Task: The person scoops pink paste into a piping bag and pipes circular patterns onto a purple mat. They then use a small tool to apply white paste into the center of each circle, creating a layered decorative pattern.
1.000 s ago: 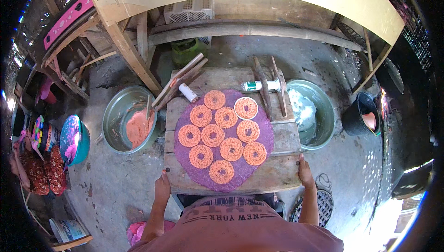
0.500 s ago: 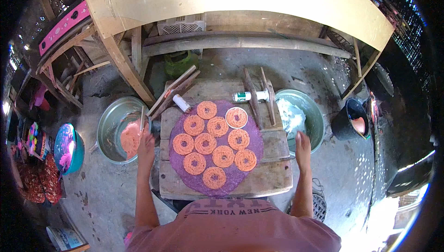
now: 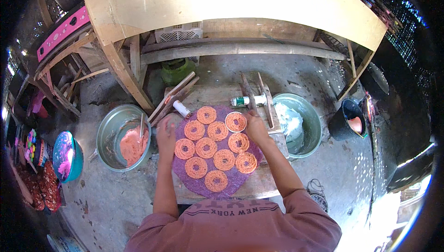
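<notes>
A round purple sheet (image 3: 210, 149) lies on a low wooden board (image 3: 270, 171) before me, bearing several flat orange rings (image 3: 206, 147) of rough, strand-like texture. One at the upper right sits inside a thin white ring mould (image 3: 227, 128). My right hand (image 3: 256, 128) is at the mould's right side, fingers closed on its rim. Beside the sheet's left edge is my left hand (image 3: 166, 134), its fingers smeared by motion; I see nothing clear in it. A white cylinder (image 3: 181, 109) lies at the sheet's upper left, and a white-and-green one (image 3: 249, 100) rests behind the mould.
At left stands a metal pot (image 3: 107, 152) with orange paste (image 3: 134, 146) and a stick. A basin (image 3: 314, 134) of whitish mix is at right, near a black bucket (image 3: 346, 121). Wooden bars (image 3: 172, 97) rise from the board; a long table (image 3: 231, 2) spans the back.
My right hand has moved from beside the basin inward to the ring mould. My left hand has moved from near the pot to the purple sheet's left edge. The view has shifted slightly.
</notes>
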{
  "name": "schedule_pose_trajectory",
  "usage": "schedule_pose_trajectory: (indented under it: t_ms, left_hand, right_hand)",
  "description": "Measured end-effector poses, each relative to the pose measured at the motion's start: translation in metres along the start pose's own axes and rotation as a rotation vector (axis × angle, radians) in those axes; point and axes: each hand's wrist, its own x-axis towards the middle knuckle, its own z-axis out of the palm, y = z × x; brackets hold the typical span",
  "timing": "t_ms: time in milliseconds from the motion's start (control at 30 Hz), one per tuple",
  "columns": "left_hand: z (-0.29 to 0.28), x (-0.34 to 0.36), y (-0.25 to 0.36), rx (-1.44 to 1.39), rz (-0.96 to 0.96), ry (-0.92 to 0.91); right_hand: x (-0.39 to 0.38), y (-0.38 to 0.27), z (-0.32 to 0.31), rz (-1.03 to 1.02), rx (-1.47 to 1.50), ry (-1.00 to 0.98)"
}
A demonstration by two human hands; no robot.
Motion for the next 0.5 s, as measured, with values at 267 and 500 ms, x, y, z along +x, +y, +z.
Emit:
schedule_pose_trajectory:
  t_ms: [267,500]
  left_hand:
    - [-0.041,-0.054,-0.037,0.071,0.046,0.204]
    - [-0.041,-0.063,-0.039,0.109,-0.082,0.150]
  right_hand:
    - [0.013,0.008,0.010,-0.258,-0.268,0.058]
    - [0.012,-0.002,0.010,-0.194,-0.251,0.016]
